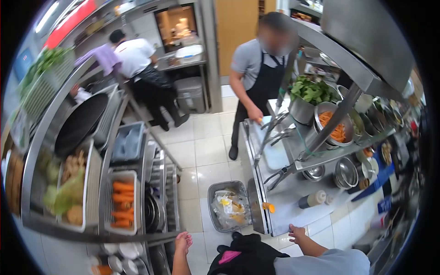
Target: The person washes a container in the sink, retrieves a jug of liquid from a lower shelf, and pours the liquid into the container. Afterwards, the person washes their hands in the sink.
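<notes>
My left hand (184, 242) is at the bottom centre, beside the metal rail of the left rack, its fingers curled inward; whether they hold anything cannot be made out. At the front edge of the steel counter (293, 220), my right hand (297, 233) has its fingers apart and holds nothing. An orange object (268, 207) rests at the counter's left edge, above and left of that hand. Farther right stand squeeze bottles (312, 200). Below the counter's side, a grey bin (211, 206) with a plastic liner and scraps sits on the floor.
Left, a rack holds a tray of carrots (123, 206) and a dark pan (81, 123). A shelf over the counter bears a pot of leafy greens (303, 110) and a bowl of orange strips (332, 127). One person stands across the counter; another bends at the back left.
</notes>
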`<move>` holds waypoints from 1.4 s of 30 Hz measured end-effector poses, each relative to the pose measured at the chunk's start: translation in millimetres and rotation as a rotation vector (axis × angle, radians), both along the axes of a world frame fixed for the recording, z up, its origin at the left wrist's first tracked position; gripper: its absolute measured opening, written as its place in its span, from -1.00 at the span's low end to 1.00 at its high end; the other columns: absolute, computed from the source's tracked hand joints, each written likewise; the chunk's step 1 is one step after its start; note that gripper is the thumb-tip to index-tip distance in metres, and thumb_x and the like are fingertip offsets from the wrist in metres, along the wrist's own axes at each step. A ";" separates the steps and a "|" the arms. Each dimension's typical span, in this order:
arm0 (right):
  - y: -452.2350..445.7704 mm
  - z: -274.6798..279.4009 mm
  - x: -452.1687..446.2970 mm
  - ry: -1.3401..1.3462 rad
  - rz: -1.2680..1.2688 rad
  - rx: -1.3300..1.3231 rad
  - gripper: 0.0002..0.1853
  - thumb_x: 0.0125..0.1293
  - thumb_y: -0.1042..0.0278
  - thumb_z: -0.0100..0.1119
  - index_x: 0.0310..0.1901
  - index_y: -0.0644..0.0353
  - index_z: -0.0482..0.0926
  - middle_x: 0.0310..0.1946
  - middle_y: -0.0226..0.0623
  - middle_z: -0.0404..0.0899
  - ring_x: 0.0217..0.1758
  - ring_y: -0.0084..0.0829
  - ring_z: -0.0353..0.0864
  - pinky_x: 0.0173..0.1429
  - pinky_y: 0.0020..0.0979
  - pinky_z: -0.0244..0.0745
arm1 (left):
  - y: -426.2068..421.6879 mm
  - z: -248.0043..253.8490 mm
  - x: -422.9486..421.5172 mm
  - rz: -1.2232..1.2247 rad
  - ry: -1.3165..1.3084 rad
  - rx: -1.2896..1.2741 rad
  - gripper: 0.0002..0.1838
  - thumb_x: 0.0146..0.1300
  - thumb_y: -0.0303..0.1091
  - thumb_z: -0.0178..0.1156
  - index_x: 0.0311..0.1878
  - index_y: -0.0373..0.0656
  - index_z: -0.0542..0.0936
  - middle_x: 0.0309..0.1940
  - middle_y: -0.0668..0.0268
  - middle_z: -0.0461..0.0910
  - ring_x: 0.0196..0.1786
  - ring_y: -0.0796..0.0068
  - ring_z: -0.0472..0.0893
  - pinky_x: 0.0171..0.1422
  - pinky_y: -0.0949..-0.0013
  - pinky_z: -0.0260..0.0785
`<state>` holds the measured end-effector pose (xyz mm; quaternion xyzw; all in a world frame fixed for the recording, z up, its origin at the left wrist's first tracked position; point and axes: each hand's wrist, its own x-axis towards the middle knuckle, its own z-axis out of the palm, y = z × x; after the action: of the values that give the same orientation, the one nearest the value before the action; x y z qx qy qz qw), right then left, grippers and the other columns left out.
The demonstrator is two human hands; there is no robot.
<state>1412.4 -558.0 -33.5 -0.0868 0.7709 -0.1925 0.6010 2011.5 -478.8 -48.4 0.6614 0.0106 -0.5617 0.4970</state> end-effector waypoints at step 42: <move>-14.7 13.1 330.5 0.304 -1.125 0.154 -0.63 0.25 0.38 0.15 0.10 0.03 0.41 -0.17 -0.25 0.53 -0.21 -0.19 0.59 -0.19 0.00 0.60 | -644.2 -130.9 74.9 -1.976 -0.675 0.088 -0.68 0.19 -0.20 0.02 -0.26 -0.16 0.71 -0.55 0.17 0.67 -0.51 0.28 0.68 -0.32 0.19 0.55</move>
<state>1742.9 -572.6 -20.4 0.3529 0.7877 -0.4107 0.2938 2086.4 -1123.0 -179.3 0.5155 -0.6539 -0.5033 -0.2312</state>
